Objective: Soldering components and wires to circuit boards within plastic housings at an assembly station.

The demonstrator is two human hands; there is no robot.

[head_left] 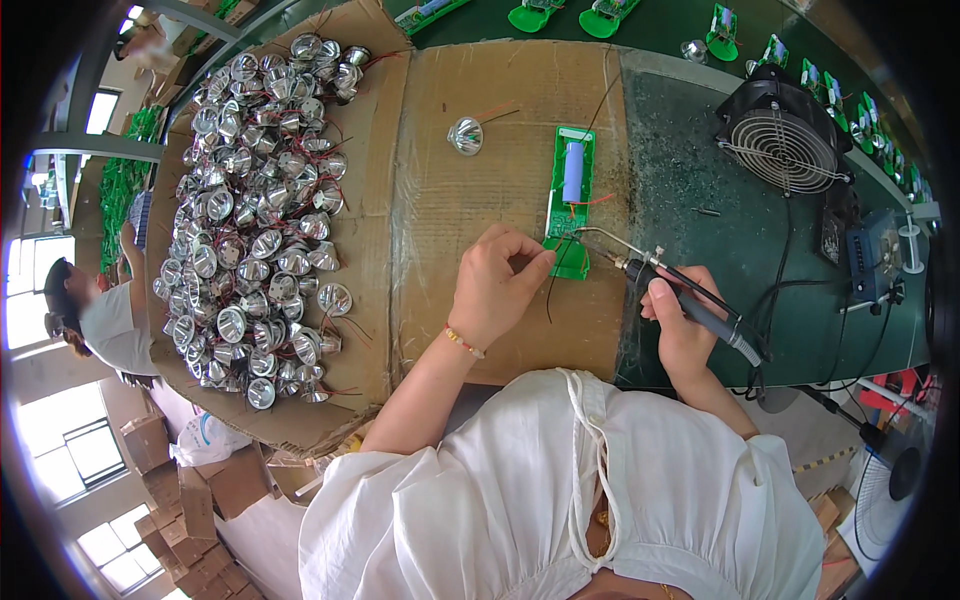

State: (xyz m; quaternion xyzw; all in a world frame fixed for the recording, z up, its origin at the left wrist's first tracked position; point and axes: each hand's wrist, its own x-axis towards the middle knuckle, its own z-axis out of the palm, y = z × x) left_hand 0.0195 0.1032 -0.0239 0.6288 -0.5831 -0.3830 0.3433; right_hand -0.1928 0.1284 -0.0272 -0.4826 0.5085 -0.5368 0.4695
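Right of the nearer left hand (pinched, hold unclear), the casing points lengthwise away; right hand grips iron.

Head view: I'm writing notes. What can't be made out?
All in the head view:
Whatever the left hand may hold: hidden by the hand.
Circuit board, details at the soldering iron tip: too small.
Reflector pile, lower layers: hidden beneath upper ones.
Far green units: details too small.

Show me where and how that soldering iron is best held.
Grip the soldering iron by its thick dark handle, probably from the right, as the right hand does: its slender metal tip, possibly hot, points left and away, toward the green casing.
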